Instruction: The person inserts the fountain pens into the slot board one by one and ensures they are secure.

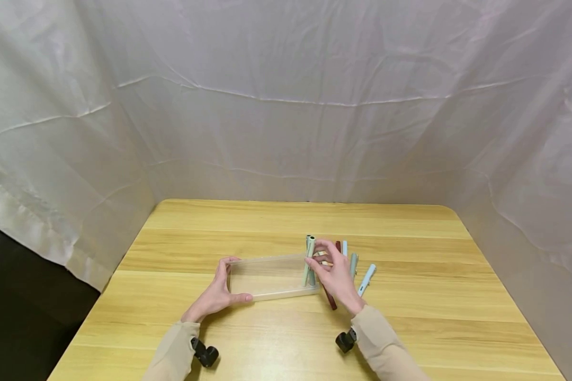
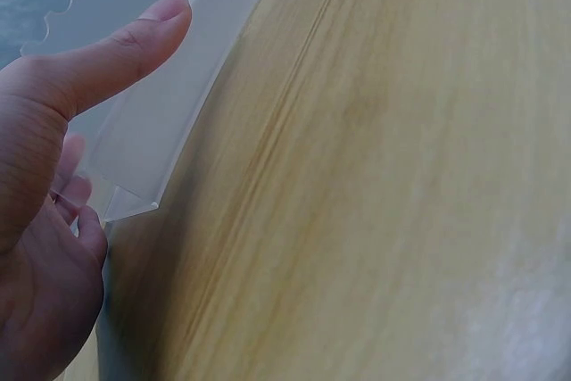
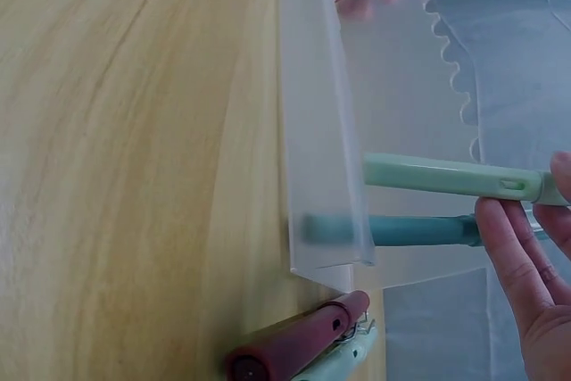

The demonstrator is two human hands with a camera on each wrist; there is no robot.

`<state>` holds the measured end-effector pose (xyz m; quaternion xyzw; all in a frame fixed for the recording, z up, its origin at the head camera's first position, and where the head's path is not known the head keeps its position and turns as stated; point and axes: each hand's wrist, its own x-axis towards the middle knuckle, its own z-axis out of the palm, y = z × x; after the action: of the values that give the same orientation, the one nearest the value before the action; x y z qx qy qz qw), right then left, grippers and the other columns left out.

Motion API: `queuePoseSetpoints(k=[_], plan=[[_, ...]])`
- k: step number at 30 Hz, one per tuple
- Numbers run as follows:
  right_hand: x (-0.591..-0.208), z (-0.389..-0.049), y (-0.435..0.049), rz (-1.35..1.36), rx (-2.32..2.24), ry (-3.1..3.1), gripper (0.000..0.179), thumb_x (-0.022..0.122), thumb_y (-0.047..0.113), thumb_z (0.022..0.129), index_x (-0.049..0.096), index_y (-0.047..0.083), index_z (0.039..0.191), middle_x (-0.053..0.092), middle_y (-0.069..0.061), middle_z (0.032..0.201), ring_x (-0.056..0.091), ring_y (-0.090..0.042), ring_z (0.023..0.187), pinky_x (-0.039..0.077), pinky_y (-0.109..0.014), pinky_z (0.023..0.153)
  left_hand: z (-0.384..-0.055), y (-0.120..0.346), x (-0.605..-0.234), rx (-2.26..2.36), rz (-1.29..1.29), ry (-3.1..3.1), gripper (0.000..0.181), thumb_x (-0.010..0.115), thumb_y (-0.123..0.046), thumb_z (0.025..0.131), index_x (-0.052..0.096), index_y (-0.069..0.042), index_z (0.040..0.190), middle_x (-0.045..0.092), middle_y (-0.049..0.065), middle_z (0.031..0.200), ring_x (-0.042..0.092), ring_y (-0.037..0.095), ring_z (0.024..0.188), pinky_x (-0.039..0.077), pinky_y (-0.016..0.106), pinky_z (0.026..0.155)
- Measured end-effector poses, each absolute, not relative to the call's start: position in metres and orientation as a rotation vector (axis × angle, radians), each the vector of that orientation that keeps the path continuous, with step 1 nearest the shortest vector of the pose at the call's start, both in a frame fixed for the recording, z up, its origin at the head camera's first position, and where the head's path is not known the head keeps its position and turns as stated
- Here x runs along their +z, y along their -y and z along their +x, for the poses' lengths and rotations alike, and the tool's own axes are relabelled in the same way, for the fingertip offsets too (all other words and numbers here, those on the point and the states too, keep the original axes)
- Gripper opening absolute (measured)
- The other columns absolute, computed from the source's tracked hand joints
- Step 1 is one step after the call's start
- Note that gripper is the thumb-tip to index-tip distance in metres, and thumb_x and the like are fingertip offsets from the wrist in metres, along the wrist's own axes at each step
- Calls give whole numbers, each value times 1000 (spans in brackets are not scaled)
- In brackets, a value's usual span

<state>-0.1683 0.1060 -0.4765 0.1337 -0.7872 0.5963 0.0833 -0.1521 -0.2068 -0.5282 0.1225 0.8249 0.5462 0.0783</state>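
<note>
A frosted clear plastic pen stand (image 1: 267, 275) with a scalloped back edge stands on the table. My left hand (image 1: 215, 292) grips its left end, thumb (image 2: 147, 46) over the front lip and fingers behind. At the stand's right end, my right hand (image 1: 336, 275) pinches a light green pen (image 3: 437, 173) near its upper end, the lower end behind the front lip. Right beside that one, a teal pen (image 3: 419, 230) stands in the stand, its lower part showing through the lip.
Right of the stand lie a dark red pen (image 1: 331, 299), a grey-green pen (image 1: 354, 263) and light blue pens, one of them (image 1: 367, 279) farthest right. In the right wrist view, another light green pen (image 3: 343, 359) lies against the dark red one. White cloth (image 1: 286, 132) hangs behind the wooden table (image 1: 410, 338).
</note>
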Motion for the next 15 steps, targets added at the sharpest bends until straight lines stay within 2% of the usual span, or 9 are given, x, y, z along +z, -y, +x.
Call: queuePoseSetpoints(k=[5, 11, 15], plan=[[-477, -168, -105, 433, 1736, 2362, 41, 73, 5, 90, 57, 6, 128, 68, -18, 113, 73, -32, 90, 62, -21, 74, -152, 207, -528, 1638, 366, -2470, 101, 91, -19, 71, 23, -4, 145, 17, 26, 158, 5, 50, 154, 3, 65, 125], [-480, -168, -103, 515, 1538, 2375, 43, 75, 6, 88, 59, 9, 128, 72, -17, 101, 76, -26, 80, 62, -19, 68, -153, 207, -529, 1637, 365, -2474, 101, 91, -19, 71, 23, -5, 145, 18, 25, 158, 6, 50, 154, 4, 65, 125], [-481, -167, -102, 564, 1434, 2371, 48, 75, 6, 88, 57, 10, 132, 72, -16, 98, 76, -24, 75, 62, -19, 65, -153, 207, -529, 1637, 358, -2472, 101, 91, -19, 71, 23, -5, 145, 18, 25, 158, 6, 49, 154, 3, 65, 125]])
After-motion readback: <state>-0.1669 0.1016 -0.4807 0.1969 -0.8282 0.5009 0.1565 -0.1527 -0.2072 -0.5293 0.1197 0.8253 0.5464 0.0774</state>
